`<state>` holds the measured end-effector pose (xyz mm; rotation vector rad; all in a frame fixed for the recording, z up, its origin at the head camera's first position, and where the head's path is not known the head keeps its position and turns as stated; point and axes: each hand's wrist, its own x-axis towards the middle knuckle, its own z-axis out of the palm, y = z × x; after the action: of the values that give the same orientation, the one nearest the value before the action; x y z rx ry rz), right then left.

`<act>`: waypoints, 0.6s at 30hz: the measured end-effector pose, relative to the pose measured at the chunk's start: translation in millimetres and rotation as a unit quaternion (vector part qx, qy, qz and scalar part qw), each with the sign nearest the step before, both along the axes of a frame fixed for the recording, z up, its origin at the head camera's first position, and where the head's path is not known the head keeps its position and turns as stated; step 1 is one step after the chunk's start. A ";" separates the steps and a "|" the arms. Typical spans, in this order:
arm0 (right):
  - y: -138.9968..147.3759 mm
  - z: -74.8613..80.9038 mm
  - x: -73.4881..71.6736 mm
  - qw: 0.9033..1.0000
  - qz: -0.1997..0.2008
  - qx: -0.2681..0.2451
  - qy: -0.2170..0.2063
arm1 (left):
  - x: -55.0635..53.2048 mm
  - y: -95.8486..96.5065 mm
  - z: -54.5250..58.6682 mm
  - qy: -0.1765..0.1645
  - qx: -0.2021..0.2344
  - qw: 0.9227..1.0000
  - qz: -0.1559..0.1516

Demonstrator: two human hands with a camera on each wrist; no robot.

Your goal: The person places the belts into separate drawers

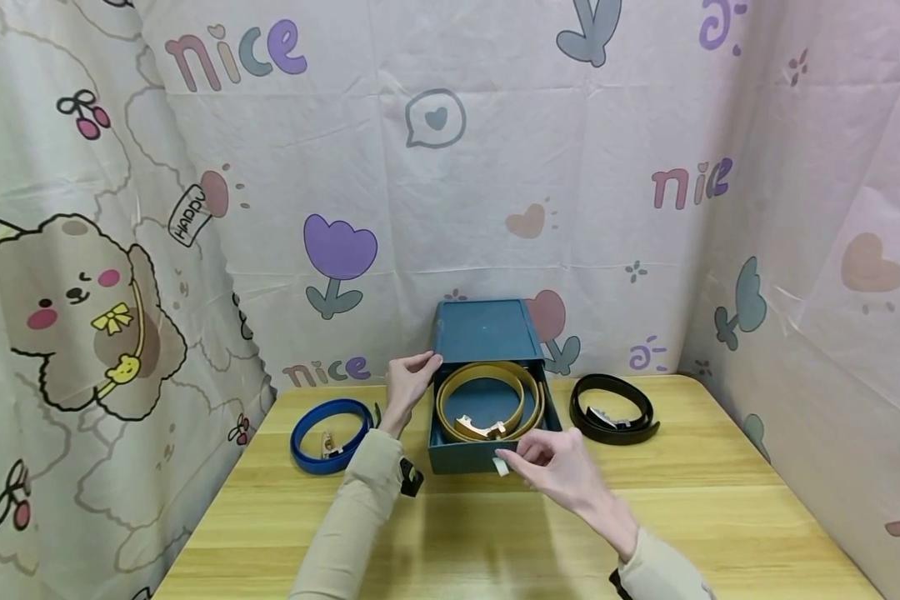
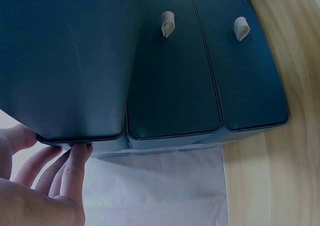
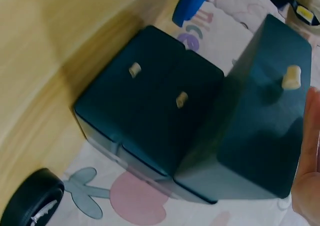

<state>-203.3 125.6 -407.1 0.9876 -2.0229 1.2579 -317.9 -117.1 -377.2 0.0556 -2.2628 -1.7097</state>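
A dark teal drawer box [image 1: 486,329] stands against the curtain, its top drawer [image 1: 461,459] pulled out toward me. Coiled inside that drawer is a mustard-yellow belt [image 1: 487,368] with a gold-toned buckle. My left hand [image 1: 407,387] is at the box's left side, fingertips touching the edge where drawer and box meet. In the left wrist view its fingers [image 2: 74,173] are fairly straight along that edge. By the drawer's front, my right hand [image 1: 562,467] has its thumb close to the white pull tab [image 1: 502,465]. The right wrist view shows the tab [image 3: 291,78] uncovered.
A coiled blue belt [image 1: 322,467] lies on the wooden table [image 1: 450,550] left of the box, a coiled black belt [image 1: 615,434] right of it. Two closed lower drawers [image 2: 172,81] carry similar tabs. Printed curtains [image 1: 450,208] surround the table's back and sides.
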 end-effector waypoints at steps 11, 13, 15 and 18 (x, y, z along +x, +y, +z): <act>-9.0 -18.3 -0.5 1.000 -0.015 -0.006 0.017 | -1.1 -0.8 -0.3 0.001 0.001 1.000 0.002; -9.4 -20.1 -0.7 1.000 -0.019 -0.001 0.015 | -1.1 -0.9 -0.4 0.001 -0.003 1.000 0.003; -9.7 -21.8 -1.2 1.000 -0.024 0.006 0.013 | -1.2 -0.9 -0.9 0.003 -0.011 1.000 0.005; -10.0 -24.2 -1.8 1.000 -0.024 0.012 0.004 | -0.9 -0.8 -1.2 0.003 -0.015 1.000 0.006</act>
<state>-205.1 115.6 -431.3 0.9481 -2.0482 1.2048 -318.8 -117.9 -378.5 0.0588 -2.2784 -1.6684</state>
